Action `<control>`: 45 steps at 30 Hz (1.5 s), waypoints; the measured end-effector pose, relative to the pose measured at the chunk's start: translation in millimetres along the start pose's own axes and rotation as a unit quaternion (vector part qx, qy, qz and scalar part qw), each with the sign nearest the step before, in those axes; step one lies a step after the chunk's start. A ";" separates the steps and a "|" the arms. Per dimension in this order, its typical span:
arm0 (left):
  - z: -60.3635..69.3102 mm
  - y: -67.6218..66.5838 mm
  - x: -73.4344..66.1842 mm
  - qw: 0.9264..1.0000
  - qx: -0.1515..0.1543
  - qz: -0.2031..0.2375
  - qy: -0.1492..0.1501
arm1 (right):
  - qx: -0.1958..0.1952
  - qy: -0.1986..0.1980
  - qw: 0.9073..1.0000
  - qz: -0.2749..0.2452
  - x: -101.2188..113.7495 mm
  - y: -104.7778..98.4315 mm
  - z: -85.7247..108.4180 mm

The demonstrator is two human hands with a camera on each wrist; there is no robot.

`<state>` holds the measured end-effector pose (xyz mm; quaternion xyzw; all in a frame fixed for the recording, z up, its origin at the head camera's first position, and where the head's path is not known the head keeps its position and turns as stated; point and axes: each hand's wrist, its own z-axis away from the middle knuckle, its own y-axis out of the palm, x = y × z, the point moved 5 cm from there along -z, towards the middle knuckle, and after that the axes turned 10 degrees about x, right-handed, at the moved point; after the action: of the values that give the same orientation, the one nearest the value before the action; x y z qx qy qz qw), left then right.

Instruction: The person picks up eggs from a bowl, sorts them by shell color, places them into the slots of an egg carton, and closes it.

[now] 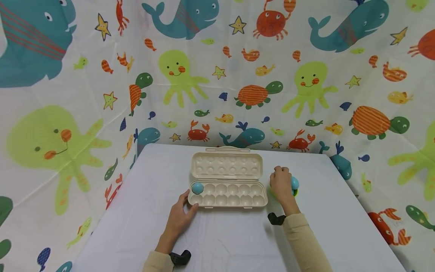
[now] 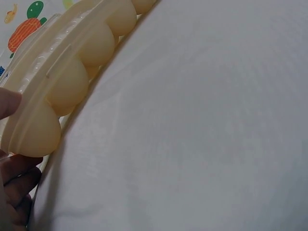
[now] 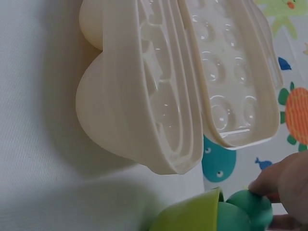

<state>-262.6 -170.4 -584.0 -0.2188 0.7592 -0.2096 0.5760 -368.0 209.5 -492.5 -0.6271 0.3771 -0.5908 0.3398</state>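
A cream egg carton lies open on the table, its lid folded back. One blue egg occupies the back-left cup. My left hand grips the carton's left end, thumb at the front edge and fingers around the end. To the carton's right, my right hand is over a green container. Its fingers pinch a teal egg at the container's mouth, beside another teal egg. A light blue egg shows beside that hand in the head view; the hand hides most of the container.
A white cloth covers the table. Behind and at both sides hangs a curtain printed with sea animals. Black wrist mounts are on both forearms.
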 end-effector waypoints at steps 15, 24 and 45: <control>-1.0 -3.4 -1.5 1.000 -0.006 0.004 0.009 | -0.054 -0.009 0.993 -0.106 16.0 -4.7 2.5; -0.2 -3.5 -4.6 1.000 -0.004 0.014 0.004 | -0.082 -0.039 0.986 -0.136 38.3 -4.9 8.4; 1.0 -3.0 -4.4 1.000 -0.012 0.021 0.006 | -0.065 -0.156 0.970 -0.177 100.1 18.1 29.6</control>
<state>-260.3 -170.4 -579.1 -0.2085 0.7697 -0.1900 0.5727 -338.0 112.7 -461.8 -0.7889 0.2396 -0.5110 0.2430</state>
